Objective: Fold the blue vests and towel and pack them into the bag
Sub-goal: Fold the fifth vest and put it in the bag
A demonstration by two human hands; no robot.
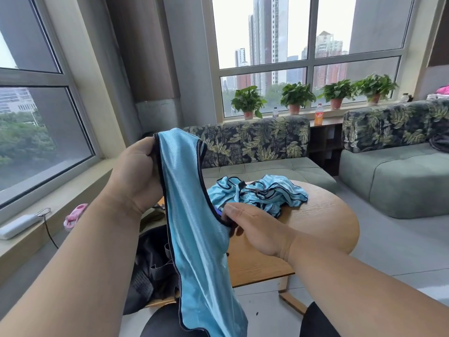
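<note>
A light blue vest [194, 229] with dark trim hangs in front of me, lifted above the round wooden table [323, 222]. My left hand [136, 176] grips its top strap up high. My right hand [250, 227] pinches the dark edge of its armhole lower down. A crumpled heap of more blue vests [262, 193] lies on the table behind. A dark bag [150, 266] sits at the table's left side, partly hidden by the hanging vest. I cannot make out a towel.
Green sofas with leaf-print backs [255, 139] stand beyond the table and to the right. A window ledge on the left holds a white power bank [17, 226] with a cable and a pink item [74, 215]. Potted plants [295, 97] and bottles line the far sill.
</note>
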